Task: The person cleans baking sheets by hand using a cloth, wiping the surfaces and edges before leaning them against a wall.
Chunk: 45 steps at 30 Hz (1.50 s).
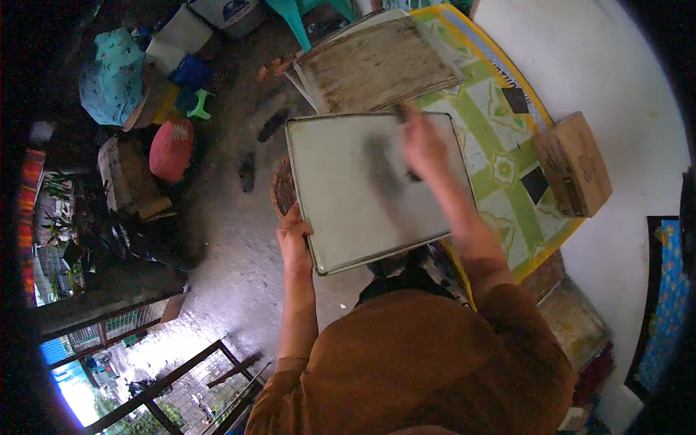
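A shallow rectangular metal tray [337, 179] with a pale, smooth face and a raised rim is held up in front of me. My left hand [295, 236] grips its left edge near the lower corner, thumb over the rim. Over the right part of the tray is my right hand [424, 144], blurred by motion. It is closed around a small dark object [401, 112], whose kind the blur hides. A dark, smeared reflection or shadow shows on the tray's face beside this hand.
Brown-stained trays [375, 62] lie stacked on a table with a green-and-white patterned cover [503, 166]. A cardboard box [573, 166] stands at the table's right edge by a white wall [609, 70]. Behind the tray is a round woven basket [284, 187]. A red rounded object [172, 149] lies left.
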Available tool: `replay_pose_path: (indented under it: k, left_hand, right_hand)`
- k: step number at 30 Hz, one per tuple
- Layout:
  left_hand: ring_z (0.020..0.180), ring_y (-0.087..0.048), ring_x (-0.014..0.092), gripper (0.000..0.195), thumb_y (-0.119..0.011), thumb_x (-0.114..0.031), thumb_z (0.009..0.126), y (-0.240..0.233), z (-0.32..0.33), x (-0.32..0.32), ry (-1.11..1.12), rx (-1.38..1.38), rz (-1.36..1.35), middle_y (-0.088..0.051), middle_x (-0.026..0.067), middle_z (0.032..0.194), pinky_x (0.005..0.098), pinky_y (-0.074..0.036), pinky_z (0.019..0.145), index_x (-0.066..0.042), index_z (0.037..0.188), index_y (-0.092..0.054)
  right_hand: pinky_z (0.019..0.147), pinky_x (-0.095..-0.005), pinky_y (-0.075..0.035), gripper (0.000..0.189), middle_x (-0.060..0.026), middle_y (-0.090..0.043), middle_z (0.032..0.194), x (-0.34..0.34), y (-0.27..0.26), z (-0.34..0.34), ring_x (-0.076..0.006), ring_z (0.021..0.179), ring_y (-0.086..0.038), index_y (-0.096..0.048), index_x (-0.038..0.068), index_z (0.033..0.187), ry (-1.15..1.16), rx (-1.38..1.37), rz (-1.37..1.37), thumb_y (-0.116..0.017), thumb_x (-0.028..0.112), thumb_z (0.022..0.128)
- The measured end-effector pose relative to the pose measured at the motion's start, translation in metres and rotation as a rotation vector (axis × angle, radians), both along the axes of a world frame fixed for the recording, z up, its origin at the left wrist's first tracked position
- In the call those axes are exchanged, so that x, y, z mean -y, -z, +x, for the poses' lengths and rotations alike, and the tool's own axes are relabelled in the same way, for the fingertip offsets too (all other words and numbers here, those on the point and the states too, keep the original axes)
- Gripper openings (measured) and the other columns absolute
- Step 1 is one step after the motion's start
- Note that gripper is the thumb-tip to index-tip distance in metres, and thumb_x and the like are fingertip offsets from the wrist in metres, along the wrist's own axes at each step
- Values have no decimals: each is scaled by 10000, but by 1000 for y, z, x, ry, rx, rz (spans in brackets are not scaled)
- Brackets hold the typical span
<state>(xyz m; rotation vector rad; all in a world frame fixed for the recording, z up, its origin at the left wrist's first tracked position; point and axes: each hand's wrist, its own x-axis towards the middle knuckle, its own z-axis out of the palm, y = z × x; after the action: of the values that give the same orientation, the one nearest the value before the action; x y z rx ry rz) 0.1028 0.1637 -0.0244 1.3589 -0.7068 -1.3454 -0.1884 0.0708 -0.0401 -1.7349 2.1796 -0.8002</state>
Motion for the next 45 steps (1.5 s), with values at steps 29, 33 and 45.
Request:
replay_pose_path:
  k: [29,33,45]
  left_hand:
    - [1123,-535,245,674,-518,52,607,-38,-27,15,155,-2,-119,-553,142,1225,327,-420,960,13,1276,-440]
    - [1052,-556,231,629,-526,26,601,-47,-37,18,169,-30,-105,-571,126,1159,321,-431,923,-5,1225,-458]
    - [1080,-563,214,601,-491,77,629,-15,-15,17,65,158,-197,-589,124,1173,286,-438,921,51,1229,-503]
  right_hand:
    - [756,-509,-520,358,-134,-575,1125,51,77,-68,-381,995,-594,-588,258,1201,62,-260,62,-535,230,848]
    - [786,-508,-514,360,-132,-563,1145,58,127,-133,-391,1007,-588,-583,254,1208,207,-351,120,-526,224,853]
    - [775,-502,-506,320,-174,-621,1045,-50,107,-137,-374,917,-621,-598,118,1144,52,-383,442,-517,286,883]
